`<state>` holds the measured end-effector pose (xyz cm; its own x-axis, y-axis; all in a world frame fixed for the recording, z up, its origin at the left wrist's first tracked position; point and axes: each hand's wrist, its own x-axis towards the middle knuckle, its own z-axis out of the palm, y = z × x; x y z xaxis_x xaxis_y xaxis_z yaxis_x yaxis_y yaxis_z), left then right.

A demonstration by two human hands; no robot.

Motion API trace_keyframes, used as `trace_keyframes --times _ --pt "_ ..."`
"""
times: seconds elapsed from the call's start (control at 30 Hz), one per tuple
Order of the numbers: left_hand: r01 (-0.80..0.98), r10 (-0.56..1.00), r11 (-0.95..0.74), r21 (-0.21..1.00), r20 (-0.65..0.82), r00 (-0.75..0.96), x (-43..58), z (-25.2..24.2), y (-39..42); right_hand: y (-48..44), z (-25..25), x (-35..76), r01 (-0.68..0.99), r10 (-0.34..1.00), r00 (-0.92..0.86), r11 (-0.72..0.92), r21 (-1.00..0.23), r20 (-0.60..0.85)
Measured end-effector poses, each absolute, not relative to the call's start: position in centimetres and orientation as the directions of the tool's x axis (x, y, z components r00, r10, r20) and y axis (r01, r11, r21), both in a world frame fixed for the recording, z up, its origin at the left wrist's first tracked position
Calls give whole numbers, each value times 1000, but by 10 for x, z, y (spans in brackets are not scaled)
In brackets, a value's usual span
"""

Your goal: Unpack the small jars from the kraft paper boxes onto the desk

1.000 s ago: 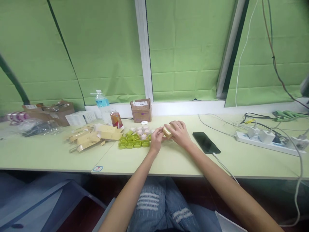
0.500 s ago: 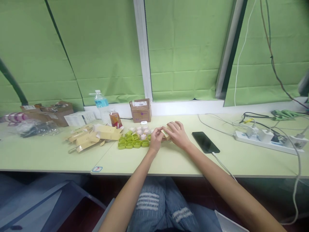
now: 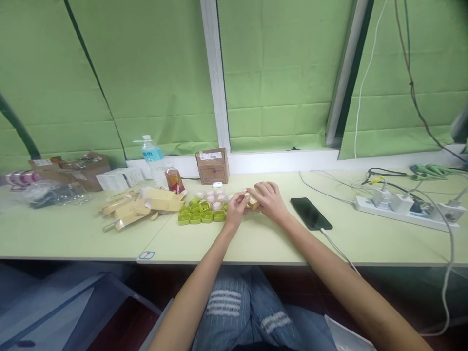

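Note:
Both hands hold a small pale-yellow cardboard box (image 3: 253, 202) above the table. My left hand (image 3: 236, 210) pinches its left side with thumb and fingers. My right hand (image 3: 270, 201) is curled over the right side and top, hiding part of it. Several green square cups (image 3: 195, 218) lie in rows just left of my left hand. Behind them stand several small pinkish-white pieces (image 3: 217, 199), too small to make out. A white earbud case (image 3: 218, 185) lies beyond these.
Flattened yellow cardboard packaging (image 3: 161, 201) lies to the left. Behind it are a water bottle (image 3: 152, 158) and a reddish-brown drink bottle (image 3: 174, 179). A brown carton (image 3: 212, 168) stands at the back. On the right lie a phone (image 3: 310, 213) with its cable and a power strip (image 3: 405, 214).
The small box has turned slightly in my hands, showing more of its side. My fingers have shifted a little on it. Nothing else on the table has moved.

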<state>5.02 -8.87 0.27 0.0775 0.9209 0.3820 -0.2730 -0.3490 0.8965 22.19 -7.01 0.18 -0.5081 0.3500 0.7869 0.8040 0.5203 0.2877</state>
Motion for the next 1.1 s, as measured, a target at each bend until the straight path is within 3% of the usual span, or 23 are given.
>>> trace_keyframes --times 0.43,0.6,0.7,0.77,0.9,1.1 --pt "-292 924 -315 903 362 122 47 0 -84 -70 4 226 785 384 -507 575 230 772" --pt "-270 903 -378 886 417 104 47 -2 -83 -70 5 227 802 418 -453 576 155 788" --pt "-89 840 -540 837 543 -1 46 -3 -83 -70 5 227 820 426 -425 555 140 799" --pt "112 742 -661 742 669 -55 45 -3 -86 -70 4 227 834 424 -402 536 133 811" --pt "425 568 -754 501 822 40 44 -1 -96 -69 3 229 852 419 -366 510 118 831" --pt "512 522 -755 410 848 92 48 -2 -97 -68 3 229 856 406 -341 506 102 848"
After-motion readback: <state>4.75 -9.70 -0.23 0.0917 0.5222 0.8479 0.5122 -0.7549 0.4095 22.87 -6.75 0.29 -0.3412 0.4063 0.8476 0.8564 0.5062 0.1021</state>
